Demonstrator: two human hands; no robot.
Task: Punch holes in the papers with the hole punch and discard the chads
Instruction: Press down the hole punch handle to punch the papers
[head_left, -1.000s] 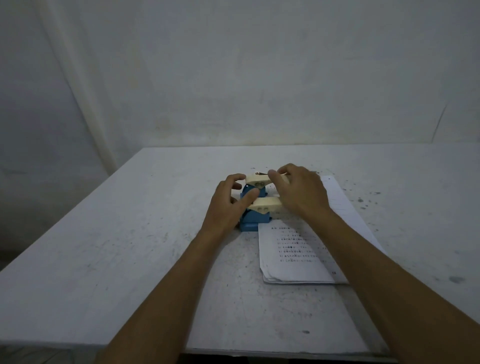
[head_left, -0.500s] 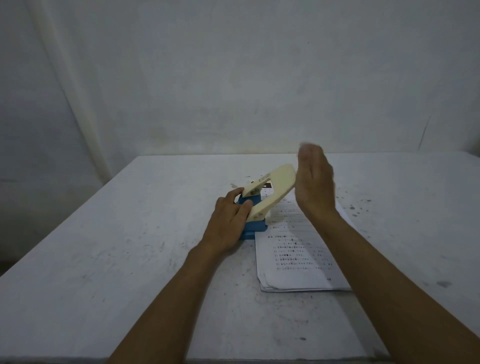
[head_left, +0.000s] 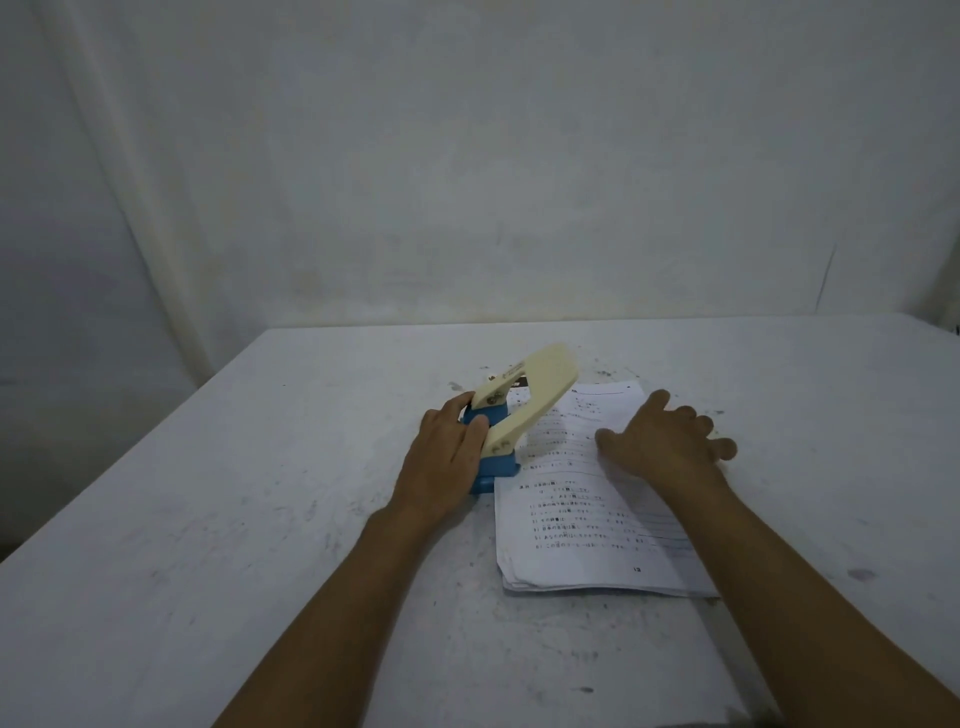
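Observation:
A hole punch (head_left: 524, 402) with a blue base and a cream lever stands at the middle of the white table, its lever raised and tilted up to the right. My left hand (head_left: 449, 457) wraps the blue base from the left. A stack of printed papers (head_left: 582, 514) lies to the right of the punch, with its left edge under the lever. My right hand (head_left: 667, 444) lies flat on the upper part of the stack, fingers spread, holding nothing.
The white table (head_left: 260, 519) is scuffed, with dark specks behind the punch and at the right. A pale wall rises right behind the table's far edge. The table's left edge runs diagonally at the left.
The lever, pressed down a second ago, has sprung up. My right hand let go of it, lifted, then came down flat on the papers. My left hand stayed on the base.

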